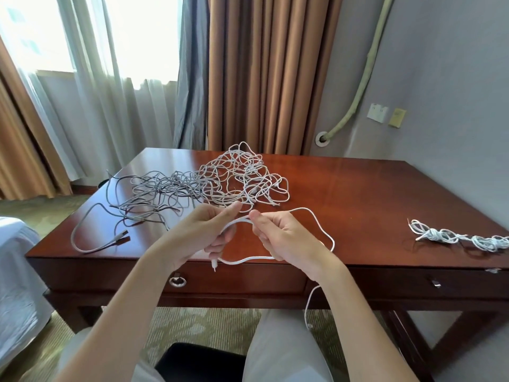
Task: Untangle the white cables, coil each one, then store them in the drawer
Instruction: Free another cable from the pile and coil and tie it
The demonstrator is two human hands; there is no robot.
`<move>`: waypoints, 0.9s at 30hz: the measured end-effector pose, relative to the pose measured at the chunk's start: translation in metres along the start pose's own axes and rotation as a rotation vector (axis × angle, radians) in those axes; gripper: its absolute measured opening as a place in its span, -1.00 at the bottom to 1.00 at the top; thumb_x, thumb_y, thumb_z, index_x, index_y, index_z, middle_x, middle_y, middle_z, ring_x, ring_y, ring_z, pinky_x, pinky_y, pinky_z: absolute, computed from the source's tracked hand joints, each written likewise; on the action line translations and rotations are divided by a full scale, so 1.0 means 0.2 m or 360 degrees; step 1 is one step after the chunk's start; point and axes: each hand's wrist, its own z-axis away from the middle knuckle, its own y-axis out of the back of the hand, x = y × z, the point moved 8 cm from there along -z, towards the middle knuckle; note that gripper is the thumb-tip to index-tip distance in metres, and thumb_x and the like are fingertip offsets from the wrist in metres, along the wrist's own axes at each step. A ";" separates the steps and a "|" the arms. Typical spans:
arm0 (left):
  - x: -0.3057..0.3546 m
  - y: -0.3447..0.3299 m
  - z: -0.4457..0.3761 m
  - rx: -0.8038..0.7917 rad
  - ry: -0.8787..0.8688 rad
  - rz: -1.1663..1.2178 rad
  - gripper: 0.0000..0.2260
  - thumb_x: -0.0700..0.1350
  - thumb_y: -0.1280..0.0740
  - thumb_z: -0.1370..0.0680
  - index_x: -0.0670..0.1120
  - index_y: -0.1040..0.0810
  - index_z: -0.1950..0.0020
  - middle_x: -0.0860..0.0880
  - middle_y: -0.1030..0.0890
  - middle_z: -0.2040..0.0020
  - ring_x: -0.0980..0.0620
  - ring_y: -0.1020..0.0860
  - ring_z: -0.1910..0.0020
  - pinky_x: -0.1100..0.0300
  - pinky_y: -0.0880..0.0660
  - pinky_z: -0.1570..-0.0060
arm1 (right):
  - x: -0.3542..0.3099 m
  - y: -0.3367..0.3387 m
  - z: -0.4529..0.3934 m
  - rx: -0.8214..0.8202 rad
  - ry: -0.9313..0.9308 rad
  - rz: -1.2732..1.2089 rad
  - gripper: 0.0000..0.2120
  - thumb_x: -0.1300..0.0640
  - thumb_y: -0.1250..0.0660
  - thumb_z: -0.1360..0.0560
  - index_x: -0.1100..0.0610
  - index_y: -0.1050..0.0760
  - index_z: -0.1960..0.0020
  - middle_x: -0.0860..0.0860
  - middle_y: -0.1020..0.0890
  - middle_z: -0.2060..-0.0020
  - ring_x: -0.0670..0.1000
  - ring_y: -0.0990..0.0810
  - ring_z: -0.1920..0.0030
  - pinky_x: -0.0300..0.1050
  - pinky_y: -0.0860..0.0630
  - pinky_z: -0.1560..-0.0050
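Both my hands hold one white cable (322, 230) above the front edge of the wooden desk (358, 188). My left hand (205, 232) grips a loop of it, and its plug end (214, 263) hangs below the fingers. My right hand (281, 234) pinches the same cable beside the left; the cable arcs out to the right, runs back under this hand and drops toward my lap. A big tangle of white cables (242, 177) lies at the desk's middle. Coiled white cables (457, 238) lie at the right edge. The drawer (248, 277) under the front edge is closed.
A tangle of grey cables (148, 197) spreads over the desk's left part, with one USB end (121, 235) near the front left corner. A second drawer (435, 283) is at the right. Curtains hang behind the desk, and a white-covered bed (16, 271) stands at left.
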 end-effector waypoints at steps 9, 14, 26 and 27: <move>0.08 0.04 0.00 0.0294 -0.0172 0.0145 -0.44 0.03 -0.28 -0.64 0.04 -0.22 0.56 0.07 -0.13 0.54 0.10 -0.08 0.59 0.29 -0.03 0.55 | -0.08 0.01 -0.03 0.0011 0.0104 0.0026 -0.62 0.15 -0.11 -0.72 0.25 -0.47 0.21 -0.14 -0.31 0.50 -0.10 -0.25 0.45 -0.25 -0.23 0.38; -0.02 0.05 0.00 0.0253 -0.0117 0.1197 -0.54 -0.01 -0.30 -0.55 0.03 -0.13 0.46 0.05 0.00 0.50 0.09 0.01 0.58 0.25 -0.01 0.60 | -0.02 0.04 0.02 0.0210 0.0310 -0.0037 -0.62 -0.06 -0.16 -0.65 0.15 -0.47 0.22 -0.08 -0.46 0.41 -0.09 -0.52 0.28 -0.28 -0.48 0.06; -0.05 0.08 -0.01 0.0465 -0.0291 0.1571 -0.50 -0.02 -0.20 -0.63 0.01 -0.18 0.51 0.06 -0.02 0.54 0.06 0.07 0.53 0.20 0.07 0.50 | 0.18 -0.18 0.05 0.0050 -0.0119 -0.0595 -0.50 -0.19 -0.10 -0.60 0.17 -0.49 -0.27 0.20 -0.67 0.14 0.01 -0.61 0.33 -0.26 -0.43 0.48; -0.05 0.08 -0.01 0.0474 -0.0318 0.1569 -0.51 -0.02 -0.21 -0.62 0.01 -0.18 0.50 0.06 -0.03 0.54 0.06 0.06 0.53 0.20 0.07 0.51 | 0.17 -0.19 0.06 0.0062 -0.0079 -0.0640 -0.56 -0.14 -0.13 -0.63 0.17 -0.48 -0.28 0.15 -0.63 0.22 -0.03 -0.52 0.39 -0.28 -0.34 0.48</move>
